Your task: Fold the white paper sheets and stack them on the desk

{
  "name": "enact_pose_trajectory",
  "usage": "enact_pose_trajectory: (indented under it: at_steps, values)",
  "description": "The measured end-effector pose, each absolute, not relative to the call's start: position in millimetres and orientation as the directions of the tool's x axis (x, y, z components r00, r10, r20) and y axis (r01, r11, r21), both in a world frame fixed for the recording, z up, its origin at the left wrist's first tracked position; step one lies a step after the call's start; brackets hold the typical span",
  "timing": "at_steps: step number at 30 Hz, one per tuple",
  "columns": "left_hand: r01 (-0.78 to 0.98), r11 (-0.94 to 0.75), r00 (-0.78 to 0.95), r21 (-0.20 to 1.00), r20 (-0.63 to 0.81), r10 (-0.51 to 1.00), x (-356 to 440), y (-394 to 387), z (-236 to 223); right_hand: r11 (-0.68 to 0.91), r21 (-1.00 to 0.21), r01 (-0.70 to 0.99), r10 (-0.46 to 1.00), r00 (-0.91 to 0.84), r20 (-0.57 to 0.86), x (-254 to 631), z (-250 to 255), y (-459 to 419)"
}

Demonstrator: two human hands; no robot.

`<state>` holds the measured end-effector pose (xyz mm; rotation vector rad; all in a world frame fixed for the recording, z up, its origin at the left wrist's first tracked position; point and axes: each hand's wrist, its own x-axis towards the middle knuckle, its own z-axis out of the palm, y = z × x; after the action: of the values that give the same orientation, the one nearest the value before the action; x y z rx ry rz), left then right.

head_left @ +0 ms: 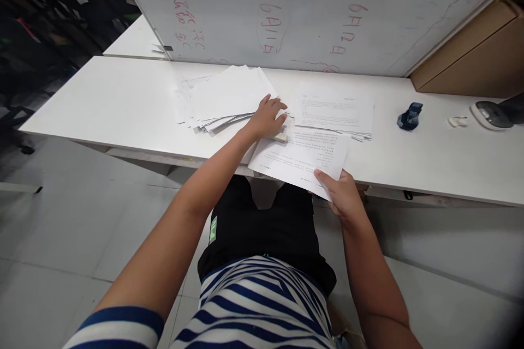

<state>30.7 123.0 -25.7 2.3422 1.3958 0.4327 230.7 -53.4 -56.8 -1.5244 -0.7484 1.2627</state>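
My right hand (pixel 344 194) pinches the lower right corner of a printed sheet of paper (pixel 305 155), thumb on top. This sheet juts out past the table's front edge. My left hand (pixel 269 118) is open, fingers spread, at the right end of a fanned stack of papers (pixel 233 92). Just below its palm, a small pale beige block-like object (pixel 280 137) lies against the sheet; its kind is unclear, and my hand partly covers it. Behind the held sheet is a second pile of printed pages (pixel 333 112).
A whiteboard (pixel 307 11) with red writing stands along the back of the white table (pixel 82 98). Toward the right are a dark blue item like a tape dispenser (pixel 410 116), a small white object (pixel 457 121), a grey-and-white device (pixel 491 114) and a cardboard box (pixel 470 49).
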Motion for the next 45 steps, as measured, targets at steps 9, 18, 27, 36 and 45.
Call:
enact_pose_trajectory:
  at_steps: [9,18,27,36,45]
  values:
    - [0.801,-0.466,0.468,0.375,0.094,0.879,41,122,-34,-0.329,-0.931,-0.161,0.894,0.264,-0.362,226,-58,-54]
    - [0.804,-0.472,0.466,0.362,0.111,0.878,42,118,-30,-0.296,-0.943,-0.155,0.918,0.226,-0.325,223,-64,-59]
    - [0.825,-0.451,0.457,0.339,0.068,0.887,40,125,-33,-0.268,-0.955,-0.131,0.928,0.229,-0.292,224,-63,-61]
    - [0.826,-0.444,0.449,0.347,0.070,0.891,39,130,-36,-0.275,-0.951,-0.141,0.923,0.238,-0.302,229,-54,-62]
    - [0.818,-0.449,0.458,0.361,0.064,0.887,38,127,-33,-0.335,-0.925,-0.181,0.882,0.284,-0.375,242,-54,-73]
